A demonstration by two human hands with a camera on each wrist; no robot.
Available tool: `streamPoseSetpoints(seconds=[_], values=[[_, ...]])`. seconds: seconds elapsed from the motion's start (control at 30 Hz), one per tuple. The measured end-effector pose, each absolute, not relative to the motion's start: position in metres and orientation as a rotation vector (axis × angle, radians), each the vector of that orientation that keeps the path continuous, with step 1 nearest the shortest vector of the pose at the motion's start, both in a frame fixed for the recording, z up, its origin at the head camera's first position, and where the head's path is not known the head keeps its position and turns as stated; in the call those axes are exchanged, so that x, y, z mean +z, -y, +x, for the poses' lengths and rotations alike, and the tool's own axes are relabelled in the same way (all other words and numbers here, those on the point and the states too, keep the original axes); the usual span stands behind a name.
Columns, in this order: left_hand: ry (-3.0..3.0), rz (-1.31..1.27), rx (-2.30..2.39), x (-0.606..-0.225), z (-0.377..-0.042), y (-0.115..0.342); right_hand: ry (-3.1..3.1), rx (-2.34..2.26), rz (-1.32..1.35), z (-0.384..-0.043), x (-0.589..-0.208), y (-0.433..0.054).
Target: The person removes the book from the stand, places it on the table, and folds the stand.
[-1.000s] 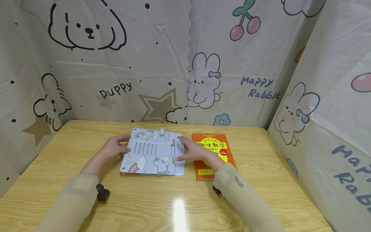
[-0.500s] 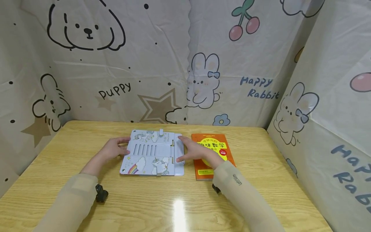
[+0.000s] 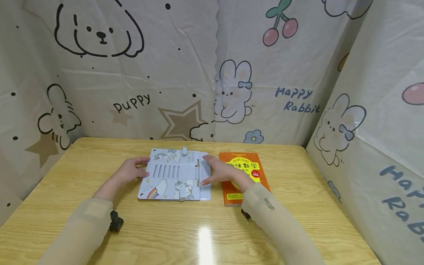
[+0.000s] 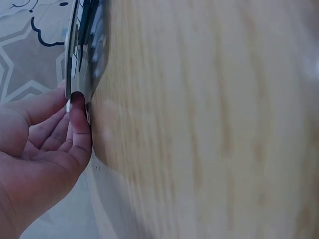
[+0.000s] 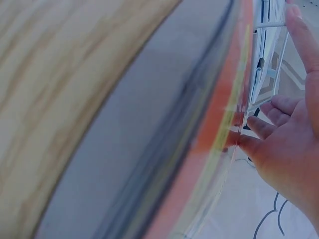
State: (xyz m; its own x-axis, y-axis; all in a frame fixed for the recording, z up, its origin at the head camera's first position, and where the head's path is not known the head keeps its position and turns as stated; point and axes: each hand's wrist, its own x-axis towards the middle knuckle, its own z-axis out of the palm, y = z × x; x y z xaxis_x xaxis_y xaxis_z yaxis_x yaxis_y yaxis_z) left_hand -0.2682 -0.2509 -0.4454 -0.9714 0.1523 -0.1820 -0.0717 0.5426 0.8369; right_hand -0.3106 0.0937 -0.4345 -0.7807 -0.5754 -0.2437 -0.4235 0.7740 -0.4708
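Note:
In the head view, a flat white book stand lies on the table. It bears unicorn, cloud and rainbow prints, a row of slots, clips on its long edges and a ledge along its right side. My left hand pinches its left edge; the left wrist view shows the edge of the book stand between thumb and fingers. Over the right ledge my right hand is spread, thumb and forefinger apart and touching it. In the right wrist view the fingers look fairly straight, some partly hidden.
Just right of the stand lies an orange book with a yellow circle, partly under my right forearm. The wooden table ends at a printed cloth backdrop behind and at the sides.
The stand's far edge has sunk slightly, so it lies flatter on the table. Both hands keep nearly the same places on it.

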Motion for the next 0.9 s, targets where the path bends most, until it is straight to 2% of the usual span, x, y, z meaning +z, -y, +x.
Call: streamPoseSetpoints(seconds=[0.9], values=[[-2.457, 0.035, 1.472, -0.454, -0.273, 0.259, -2.638, -0.421, -0.762, -0.31, -0.442, -0.081]])
